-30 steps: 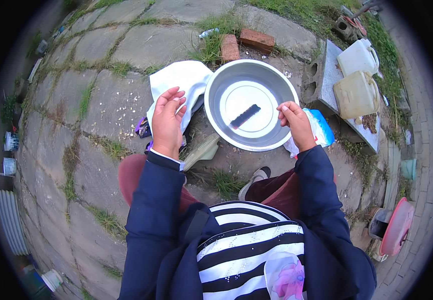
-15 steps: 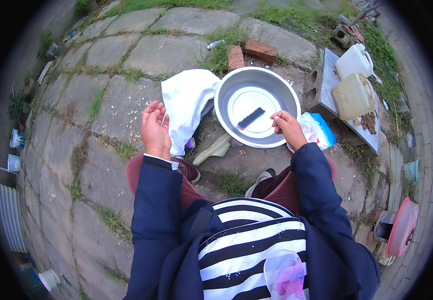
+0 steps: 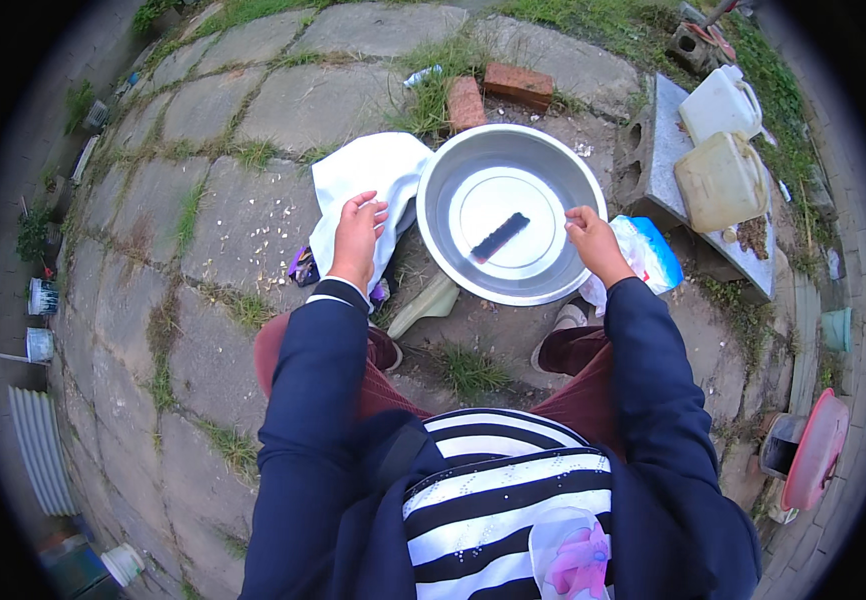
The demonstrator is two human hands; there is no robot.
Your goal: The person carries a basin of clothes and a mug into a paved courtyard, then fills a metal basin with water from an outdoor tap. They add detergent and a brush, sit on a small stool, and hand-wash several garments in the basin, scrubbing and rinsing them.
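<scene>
My left hand (image 3: 357, 243) is raised in front of a white cloth (image 3: 363, 165), its fingers apart and slightly bent, with nothing in them. Curled fingers mark my right hand (image 3: 595, 245), which hangs over the right side of a wide metal basin (image 3: 443, 265); no object shows in it. Inside the basin lies a dark-bristled brush (image 3: 500, 237), slanting across the bottom. To the right of the basin, partly behind my right wrist, is a white and blue plastic bag (image 3: 661, 252). A long pale green piece (image 3: 423, 306) of unclear kind lies before the basin.
Two bricks (image 3: 519, 85) lie behind the basin. At the right, a stone slab (image 3: 661, 170) on hollow blocks carries two plastic jugs (image 3: 721, 180). A pink round basin (image 3: 817, 450) leans farther right. Cracked concrete paving (image 3: 243, 215) with grass tufts spreads left. A purple packet (image 3: 303, 266) lies beside the cloth.
My left hand has moved right, in front of the cloth, uncovering the purple packet. My right hand has shifted right toward the basin's rim. My right foot has moved forward and right.
</scene>
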